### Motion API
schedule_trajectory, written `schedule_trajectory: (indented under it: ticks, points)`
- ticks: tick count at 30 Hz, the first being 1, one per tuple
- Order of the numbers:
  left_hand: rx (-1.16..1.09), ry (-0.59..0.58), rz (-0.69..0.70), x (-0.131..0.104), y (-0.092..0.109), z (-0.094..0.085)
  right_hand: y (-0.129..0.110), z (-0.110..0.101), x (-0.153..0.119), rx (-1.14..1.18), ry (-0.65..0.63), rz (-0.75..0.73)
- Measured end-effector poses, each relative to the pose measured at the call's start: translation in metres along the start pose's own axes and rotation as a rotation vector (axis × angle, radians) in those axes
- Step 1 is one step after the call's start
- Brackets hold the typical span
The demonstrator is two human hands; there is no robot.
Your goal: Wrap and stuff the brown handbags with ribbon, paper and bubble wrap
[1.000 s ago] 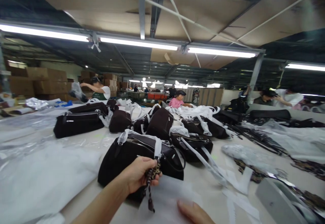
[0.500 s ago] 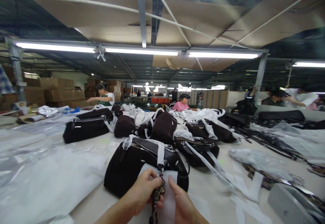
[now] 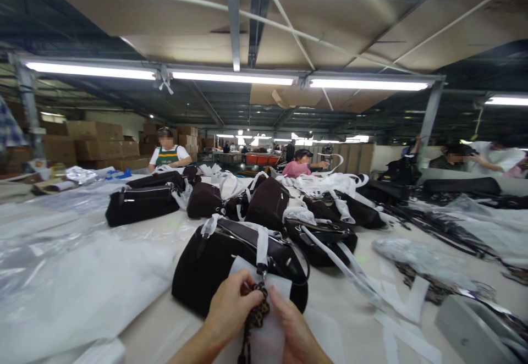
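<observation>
A black handbag [image 3: 202, 276] lies on the table in front of me, its handle wrapped in white material. From a metal clip at the handle hangs a leopard-patterned charm [image 3: 259, 313]. My left hand [image 3: 235, 303] pinches this charm between thumb and fingers. Behind and under the charm is a sheet of white tissue [image 3: 268, 342], lying partly against the bag's front. My right hand [image 3: 292, 325] is at the sheet's right edge, its thumb beside the charm; its other fingers are hidden behind the tissue.
More black bags [image 3: 142, 204] with white wrapping lie behind. Clear plastic and white sheets [image 3: 103, 281] cover the left side. At right are white strips [image 3: 408, 342], a grey holder [image 3: 474, 325] and dark straps. People sit across the table.
My right hand has moved left, its thumb now close to the charm. The person in the green apron has drawn an arm in, and the person in pink has raised a hand holding a white strip.
</observation>
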State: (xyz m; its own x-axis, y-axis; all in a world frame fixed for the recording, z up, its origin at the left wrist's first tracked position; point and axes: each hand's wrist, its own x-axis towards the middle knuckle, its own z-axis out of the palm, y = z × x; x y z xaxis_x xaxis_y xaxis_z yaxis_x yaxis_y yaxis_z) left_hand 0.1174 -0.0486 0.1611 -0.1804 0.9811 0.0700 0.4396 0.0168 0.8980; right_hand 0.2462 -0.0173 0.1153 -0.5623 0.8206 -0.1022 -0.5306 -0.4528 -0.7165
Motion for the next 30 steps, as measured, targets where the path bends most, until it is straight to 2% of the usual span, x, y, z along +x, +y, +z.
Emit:
schedule_trajectory:
  ticks: [4, 7, 9, 10, 11, 14, 15, 16, 17, 20, 24, 26, 30]
  points:
    - [0.354, 0.241, 0.153, -0.007, 0.002, 0.008, -0.001, 0.010, 0.004, -0.106, 0.150, -0.103]
    - [0.336, 0.346, 0.183, -0.006, -0.005, 0.010, 0.001, 0.010, 0.008, -0.109, 0.185, -0.140]
    - [0.194, 0.382, 0.173, -0.001, -0.013, 0.002, 0.003, 0.008, 0.008, -0.124, 0.202, -0.130]
    - [0.071, 0.343, 0.125, 0.002, -0.016, -0.005, 0.003, 0.006, 0.008, -0.134, 0.209, -0.115]
    - [-0.083, 0.240, 0.046, 0.006, -0.020, -0.013, 0.004, 0.005, 0.007, -0.144, 0.216, -0.100]
    - [-0.550, -0.291, -0.236, 0.017, -0.026, -0.035, 0.008, -0.001, 0.007, -0.167, 0.234, -0.096]
    - [-0.640, -0.422, -0.291, 0.020, -0.026, -0.038, 0.009, -0.004, 0.008, -0.174, 0.239, -0.109]
    - [-0.687, -0.494, -0.318, 0.023, -0.026, -0.038, 0.011, -0.007, 0.010, -0.189, 0.241, -0.130]
    - [-0.702, -0.506, -0.321, 0.024, -0.025, -0.035, 0.013, -0.010, 0.011, -0.211, 0.240, -0.155]
    - [-0.672, -0.381, -0.261, 0.026, -0.019, -0.013, 0.017, -0.020, 0.016, -0.292, 0.235, -0.228]
    - [-0.702, -0.180, -0.201, 0.023, -0.013, 0.017, 0.019, -0.027, 0.018, -0.373, 0.291, -0.271]
    - [-0.741, -0.117, -0.212, 0.021, -0.013, 0.025, 0.018, -0.028, 0.018, -0.415, 0.306, -0.284]
    - [-0.791, -0.072, -0.203, 0.019, -0.015, 0.029, 0.018, -0.027, 0.018, -0.486, 0.305, -0.318]
